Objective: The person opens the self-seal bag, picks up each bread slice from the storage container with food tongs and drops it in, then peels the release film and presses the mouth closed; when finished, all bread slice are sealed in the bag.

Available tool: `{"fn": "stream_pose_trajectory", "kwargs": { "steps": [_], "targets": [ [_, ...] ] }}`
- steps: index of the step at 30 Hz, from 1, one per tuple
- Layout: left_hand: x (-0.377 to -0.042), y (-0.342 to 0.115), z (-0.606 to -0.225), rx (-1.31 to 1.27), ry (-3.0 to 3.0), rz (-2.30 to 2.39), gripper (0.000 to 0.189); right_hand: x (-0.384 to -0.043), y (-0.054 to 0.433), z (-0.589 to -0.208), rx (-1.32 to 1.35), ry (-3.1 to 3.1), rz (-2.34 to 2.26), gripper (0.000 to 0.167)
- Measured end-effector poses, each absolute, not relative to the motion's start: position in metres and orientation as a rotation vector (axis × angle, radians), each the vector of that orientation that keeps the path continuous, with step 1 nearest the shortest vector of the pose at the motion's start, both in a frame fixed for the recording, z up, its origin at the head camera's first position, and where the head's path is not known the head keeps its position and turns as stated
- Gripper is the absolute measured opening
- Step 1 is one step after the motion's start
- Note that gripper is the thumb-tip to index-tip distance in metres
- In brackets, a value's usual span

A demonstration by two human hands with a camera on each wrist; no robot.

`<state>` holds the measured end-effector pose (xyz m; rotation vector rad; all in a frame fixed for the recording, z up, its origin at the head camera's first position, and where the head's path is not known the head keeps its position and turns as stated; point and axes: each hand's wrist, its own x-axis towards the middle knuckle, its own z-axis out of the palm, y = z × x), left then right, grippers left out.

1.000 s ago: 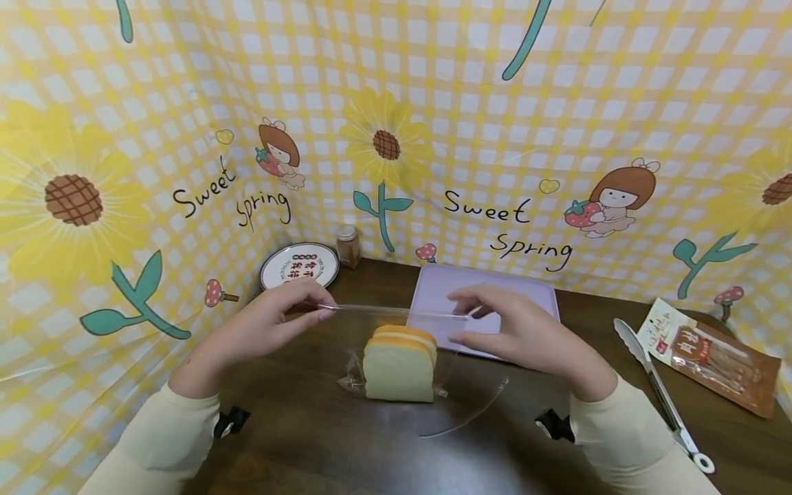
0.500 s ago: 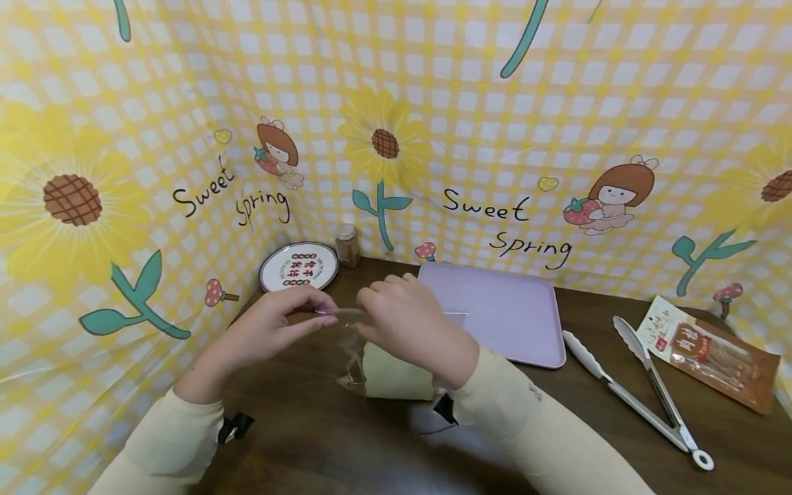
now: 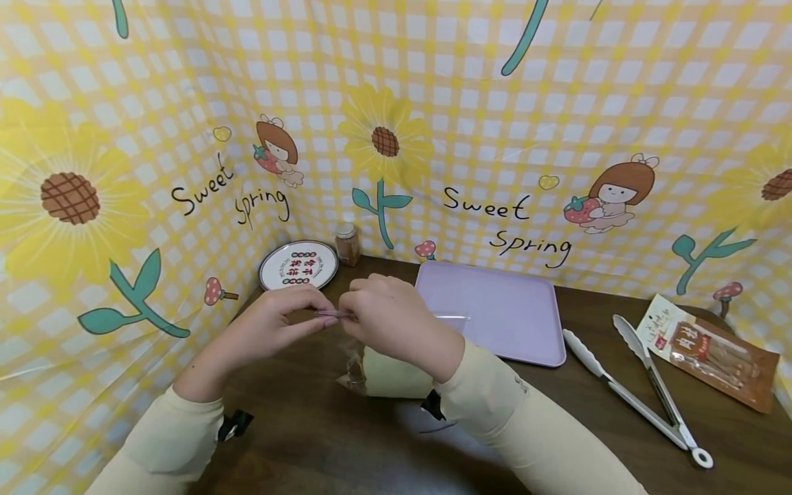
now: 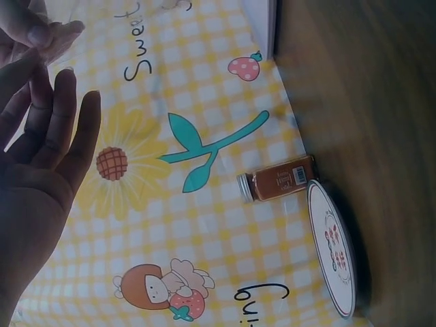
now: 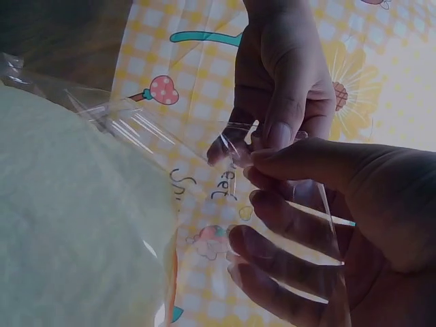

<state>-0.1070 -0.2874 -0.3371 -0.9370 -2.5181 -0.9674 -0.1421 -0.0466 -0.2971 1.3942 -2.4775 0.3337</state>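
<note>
A clear plastic bag (image 5: pixel 146 129) with pale sliced bread (image 3: pixel 396 378) inside stands on the table in front of me. My left hand (image 3: pixel 269 323) pinches the left corner of the bag's top edge between thumb and forefinger. Right beside it, my right hand (image 3: pixel 396 320) pinches the same edge with thumb and forefinger, the two sets of fingertips almost meeting. In the right wrist view, its other fingers show through the film. My right hand and forearm hide much of the bread in the head view. The bag's far top edge sticks out past the right hand.
A lilac tray (image 3: pixel 507 326) lies behind the right hand. White-tipped tongs (image 3: pixel 643 405) and a brown snack packet (image 3: pixel 711 361) are at right. A round plate (image 3: pixel 300 266) and spice jar (image 3: pixel 348 245) stand at back left. A thin clear strip (image 3: pixel 438 429) lies near the bread.
My right hand has left the bag's right end, crossed leftward over the bread and now pinches the edge beside the left hand. The left hand has kept its place and grip.
</note>
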Motion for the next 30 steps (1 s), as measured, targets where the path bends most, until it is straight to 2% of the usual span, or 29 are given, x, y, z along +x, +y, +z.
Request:
{"fn": "stream_pose_trajectory", "kwargs": {
  "steps": [17,25,30],
  "targets": [
    [-0.102,-0.288,-0.333,-0.980,-2.495,-0.951,0.030,-0.143,-0.009,-0.301,1.492,-2.421,0.390,0.016],
    [-0.105,-0.286,-0.331,-1.052,-2.466,-0.987,0.026,-0.142,0.009,-0.305,1.527,-2.331,0.413,0.012],
    [-0.103,-0.286,-0.329,-0.980,-2.491,-0.934,0.031,-0.141,0.021,-0.307,1.496,-2.305,0.407,0.013]
  ]
}}
